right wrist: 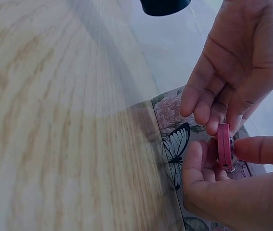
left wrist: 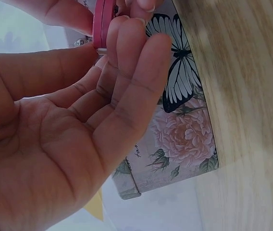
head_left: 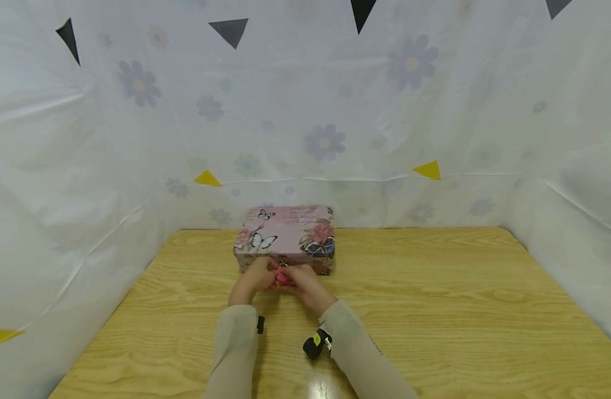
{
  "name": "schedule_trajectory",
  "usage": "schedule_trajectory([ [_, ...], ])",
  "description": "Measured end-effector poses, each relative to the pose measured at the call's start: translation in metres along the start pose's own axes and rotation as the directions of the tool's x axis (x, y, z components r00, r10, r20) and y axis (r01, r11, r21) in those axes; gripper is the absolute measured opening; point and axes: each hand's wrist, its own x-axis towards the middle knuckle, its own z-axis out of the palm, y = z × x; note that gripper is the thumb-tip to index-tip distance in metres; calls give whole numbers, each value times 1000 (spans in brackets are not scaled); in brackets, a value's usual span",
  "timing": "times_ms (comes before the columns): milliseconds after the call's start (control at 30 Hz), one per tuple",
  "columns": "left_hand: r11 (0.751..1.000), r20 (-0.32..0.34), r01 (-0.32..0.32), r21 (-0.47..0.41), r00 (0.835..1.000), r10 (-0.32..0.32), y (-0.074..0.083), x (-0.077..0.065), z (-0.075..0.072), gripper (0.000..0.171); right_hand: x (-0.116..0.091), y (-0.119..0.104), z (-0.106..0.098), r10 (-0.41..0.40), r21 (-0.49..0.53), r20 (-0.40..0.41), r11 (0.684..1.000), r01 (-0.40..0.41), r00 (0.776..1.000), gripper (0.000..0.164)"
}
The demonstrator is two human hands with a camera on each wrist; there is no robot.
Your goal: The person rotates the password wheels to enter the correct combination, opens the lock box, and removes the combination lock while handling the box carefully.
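A pink padlock [head_left: 281, 275] hangs at the metal clasp [head_left: 283, 260] on the front of a pink tin box [head_left: 290, 227] printed with butterflies and roses. My left hand [head_left: 257, 277] pinches one end of the padlock between thumb and fingers. From the other side my right hand [head_left: 309, 287] holds it, the thumb on the face with small dark marks, as the right wrist view of the padlock [right wrist: 224, 147] shows. In the left wrist view the padlock [left wrist: 104, 24] stands edge-on, partly covered by fingers. Whether the shackle is locked cannot be made out.
The box stands towards the back of a wood-grain table [head_left: 435, 299], near a white flower-patterned curtain [head_left: 285, 111]. Black wrist-camera parts [head_left: 313, 344] stick out by the right sleeve. Yellow and dark triangles mark the curtain.
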Motion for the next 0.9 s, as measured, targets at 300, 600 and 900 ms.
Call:
schedule_trajectory([
  [300, 1000, 4, 3, 4, 1000, -3, 0, 1, 0, 13, 1, 1, -1, -12, 1, 10, 1000, 12, 1000, 21],
  [600, 1000, 5, 8, -4, 1000, -8, 1, 1, 0, 12, 3, 2, 0, 1, -14, 11, 1000, -1, 1000, 21],
  [900, 1000, 10, 11, -3, 1000, -11, 1, 0, 0, 12, 2, 2, -1, 9, -22, 14, 1000, -9, 1000, 21],
])
